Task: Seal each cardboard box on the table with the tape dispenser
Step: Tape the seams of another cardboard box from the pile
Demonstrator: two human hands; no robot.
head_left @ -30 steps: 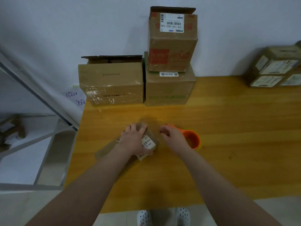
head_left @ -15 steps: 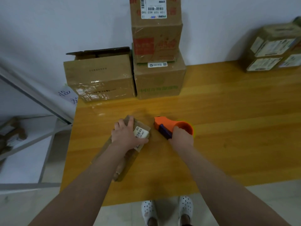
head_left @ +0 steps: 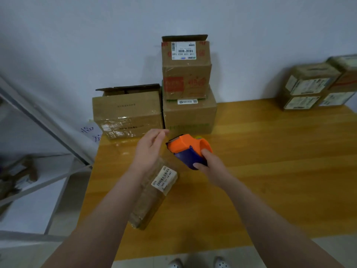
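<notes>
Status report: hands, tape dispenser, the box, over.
Left hand open, above the small box. Right hand grips tape dispenser, nose toward left hand. Nothing between dispenser and box.

Table (head_left: 270,171): wood, orange varnish, glossy w/ reflections nr the back. Tape dispenser (head_left: 185,146): smooth plastic, orange + dark blue, slight sheen. Flat box (head_left: 150,200): matt brown cardboard w/ white paper label (head_left: 164,177). Open box (head_left: 127,111) at rear: matt cardboard, shiny clear tape bands across front. Shelf frame (head_left: 48,122): grey metal, matt.
</notes>
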